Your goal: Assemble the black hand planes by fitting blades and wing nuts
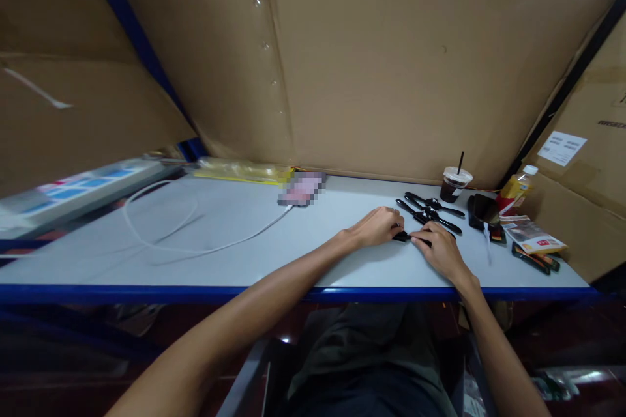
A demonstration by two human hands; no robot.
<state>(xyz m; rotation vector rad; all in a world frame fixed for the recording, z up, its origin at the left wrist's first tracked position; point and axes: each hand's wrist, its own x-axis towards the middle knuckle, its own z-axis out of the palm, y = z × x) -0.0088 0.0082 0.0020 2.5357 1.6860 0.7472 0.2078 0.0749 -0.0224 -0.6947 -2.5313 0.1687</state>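
Note:
My left hand [377,228] rests low over the table with its fingers closed round one end of a black tool [401,236]. From the other side, my right hand [440,249] pinches the tool with bent fingers. Most of it is hidden by my hands; it looks like a spokeshave, matching those behind. Just beyond my hands lie two black spokeshaves, a rear one [447,210] and a nearer one [447,225], each with two long handles and a body in the middle.
A lidded drink cup [450,187] with a straw stands behind the tools. To the right are a black device [483,210], a bottle [519,187], a packet [533,234] and dark-handled items [531,258]. A phone [302,189] with a white cable [229,249] lies left.

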